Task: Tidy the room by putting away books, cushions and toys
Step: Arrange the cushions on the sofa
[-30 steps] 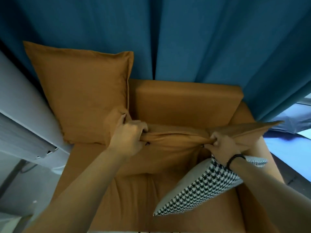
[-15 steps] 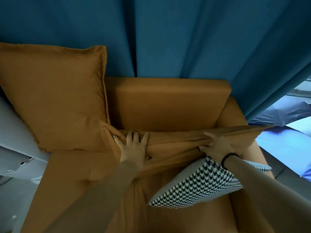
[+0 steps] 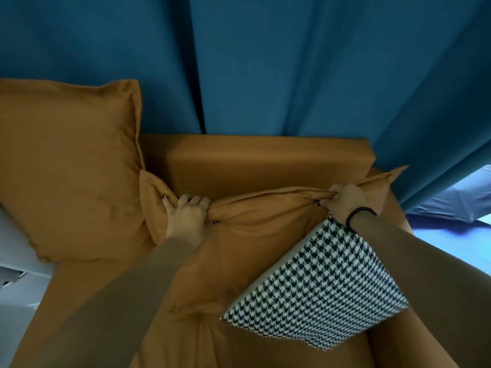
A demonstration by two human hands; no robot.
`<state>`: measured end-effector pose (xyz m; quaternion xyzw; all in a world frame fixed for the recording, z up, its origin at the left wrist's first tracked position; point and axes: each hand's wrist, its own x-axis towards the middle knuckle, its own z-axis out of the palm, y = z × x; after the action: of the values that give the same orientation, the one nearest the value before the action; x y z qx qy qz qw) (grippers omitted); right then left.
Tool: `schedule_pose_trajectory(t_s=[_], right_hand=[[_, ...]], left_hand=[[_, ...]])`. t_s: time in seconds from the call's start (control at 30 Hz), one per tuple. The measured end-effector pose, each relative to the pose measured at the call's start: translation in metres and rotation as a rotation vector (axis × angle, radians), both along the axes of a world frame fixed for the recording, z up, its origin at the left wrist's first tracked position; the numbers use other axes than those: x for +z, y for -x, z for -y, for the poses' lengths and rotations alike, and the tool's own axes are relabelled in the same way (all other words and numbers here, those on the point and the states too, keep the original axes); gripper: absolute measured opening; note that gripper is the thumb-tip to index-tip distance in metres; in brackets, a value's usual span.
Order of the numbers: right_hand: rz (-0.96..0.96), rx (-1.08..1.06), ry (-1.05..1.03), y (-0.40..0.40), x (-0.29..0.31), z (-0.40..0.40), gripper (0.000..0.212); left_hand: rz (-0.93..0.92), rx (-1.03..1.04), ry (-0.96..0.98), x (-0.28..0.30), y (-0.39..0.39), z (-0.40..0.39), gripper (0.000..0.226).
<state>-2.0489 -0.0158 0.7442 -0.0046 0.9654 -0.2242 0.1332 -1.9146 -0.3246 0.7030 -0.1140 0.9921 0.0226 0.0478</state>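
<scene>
Both hands on the top edge of an orange cushion [image 3: 265,221] lying on the sofa [image 3: 265,160]. Left hand [image 3: 187,216] clutching bunched fabric, fingers curled. Right hand [image 3: 345,199] pinching the edge near its right corner. Checked cushion [image 3: 318,293] under the right forearm. Second orange cushion [image 3: 69,166] upright at left.

left cushion [image 3: 66,168]: cut by left edge | houndstooth cushion [image 3: 318,288]: upper corner hidden under right forearm [image 3: 411,261]
</scene>
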Motion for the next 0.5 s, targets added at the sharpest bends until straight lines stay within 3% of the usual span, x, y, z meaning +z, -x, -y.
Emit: schedule_pose_trajectory(t_s=[0.13, 0.33, 0.43, 0.5], right_hand=[[-0.07, -0.04, 0.09, 0.036, 0.012, 0.011, 0.011], [-0.122, -0.111, 0.089, 0.058, 0.007, 0.034, 0.008], [-0.133, -0.116, 0.131, 0.071, 0.006, 0.042, 0.014], [-0.157, -0.154, 0.248, 0.072, 0.009, 0.043, 0.025]], left_hand=[[-0.105, 0.048, -0.001, 0.013, 0.044, 0.013, 0.052], [-0.12, 0.207, -0.176, 0.015, 0.09, 0.008, 0.059], [-0.22, 0.202, -0.101, 0.02, 0.101, 0.02, 0.062], [-0.414, 0.148, 0.037, 0.014, 0.102, 0.025, 0.058]])
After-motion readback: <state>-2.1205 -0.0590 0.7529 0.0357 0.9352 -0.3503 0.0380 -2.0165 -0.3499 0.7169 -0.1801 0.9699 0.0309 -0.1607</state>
